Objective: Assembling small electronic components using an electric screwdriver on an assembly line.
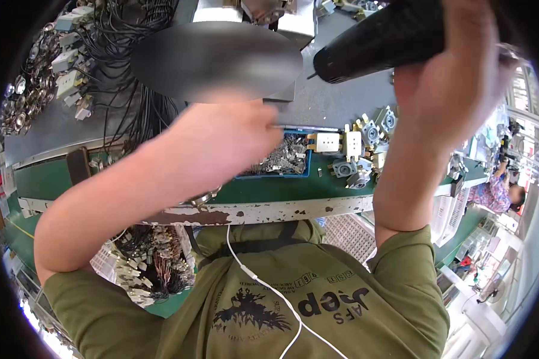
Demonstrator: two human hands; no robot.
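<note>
My right hand [455, 90], raised at the upper right, is wrapped round a black electric screwdriver [383, 45]. Its thin bit [311, 76] points left and down over the grey worktop. My left hand [233, 134] is smeared by motion above a blue tray [308, 170] of small metal parts [284, 157]. The left fingers look curled together; a grey blurred oval covers the area beyond them, and what they hold cannot be made out. Right of the tray lie several white blocks with brass tabs [327, 142] and grey round-faced sockets [344, 169].
Black cables [132, 36] with pale connector blocks [69, 84] and shiny round metal parts [21, 87] crowd the left. A fixture [263, 11] stands at the far middle. The bench has a chipped white front edge [269, 212]. Another person [497, 194] is at the far right.
</note>
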